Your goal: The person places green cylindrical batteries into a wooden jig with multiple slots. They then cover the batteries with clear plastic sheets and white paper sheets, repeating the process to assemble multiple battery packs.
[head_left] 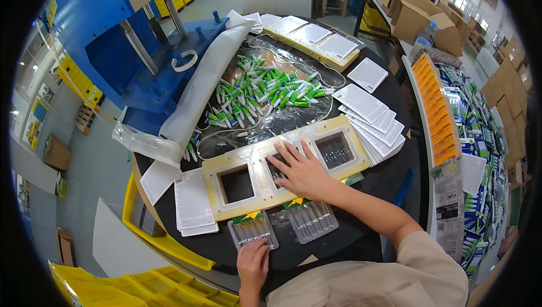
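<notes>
A long cream-yellow frame (285,197) with three rectangular openings lies across the black round table in front of me. Over its middle opening my right hand (305,172) lies with fingers spread, touching the frame. My left hand (253,263) grips the near edge of a clear plastic blister pack (261,232) with a green and yellow card strip at its far end. Beside it, to the right, rests a second clear blister pack (312,222), partly under the frame's near edge. Green card shows past the frame's right end.
A heap of small green-and-white tubes (271,88) lies beyond the frame. White cards (372,121) are stacked right, others (193,200) left. A second frame holding white cards (310,36) sits at the back. A blue press (152,70) stands left, yellow crates (152,284) below.
</notes>
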A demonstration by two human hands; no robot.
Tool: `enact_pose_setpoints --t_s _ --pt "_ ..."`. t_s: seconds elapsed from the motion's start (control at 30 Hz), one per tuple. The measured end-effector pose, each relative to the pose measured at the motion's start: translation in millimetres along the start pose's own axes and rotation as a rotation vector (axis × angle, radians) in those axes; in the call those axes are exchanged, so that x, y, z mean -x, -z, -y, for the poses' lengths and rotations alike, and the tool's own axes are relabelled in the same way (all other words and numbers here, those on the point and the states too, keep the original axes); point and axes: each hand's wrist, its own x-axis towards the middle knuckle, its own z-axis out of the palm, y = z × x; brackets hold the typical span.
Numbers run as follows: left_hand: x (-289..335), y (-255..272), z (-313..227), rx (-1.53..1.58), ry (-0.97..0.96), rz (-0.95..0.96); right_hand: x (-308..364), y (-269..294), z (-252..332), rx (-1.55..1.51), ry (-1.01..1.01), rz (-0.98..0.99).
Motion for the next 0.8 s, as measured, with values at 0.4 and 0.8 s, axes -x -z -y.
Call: enact_pose_setpoints --t_s 0.4,0.8 --pt "13.6 -7.5 0.9 -0.129 0.080 -0.163 32.3 20.7 16.2 -0.195 0.045 -0.195" --pt "20.3 -26.1 5.2 0.339 0.502 -0.380 49.2 -15.8 104.0 -0.499 0.444 0.191"
